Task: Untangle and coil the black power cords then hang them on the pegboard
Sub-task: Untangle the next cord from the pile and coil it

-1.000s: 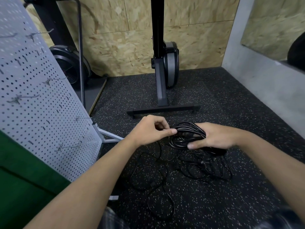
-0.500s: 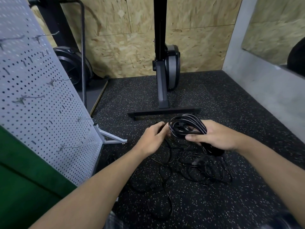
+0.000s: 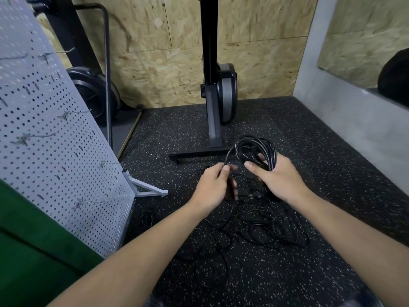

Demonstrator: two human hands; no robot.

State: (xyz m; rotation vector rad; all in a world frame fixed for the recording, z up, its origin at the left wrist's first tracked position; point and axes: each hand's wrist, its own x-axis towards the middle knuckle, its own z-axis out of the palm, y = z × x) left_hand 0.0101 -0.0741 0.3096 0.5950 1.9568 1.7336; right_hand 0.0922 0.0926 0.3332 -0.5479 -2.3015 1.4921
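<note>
right hand (image 3: 279,179) gripped coiled cord bundle (image 3: 254,149), fingers curled round it | left hand (image 3: 214,187) pinched a loose strand (image 3: 228,156) | tangled cords (image 3: 261,224) lay on floor (image 3: 321,165)

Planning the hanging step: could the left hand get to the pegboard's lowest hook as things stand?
Probably yes: nothing stands between the left hand and the lowest hook, off to its left on the pegboard. But its fingers are pinching a cord strand leading to the coil in the right hand.
</note>
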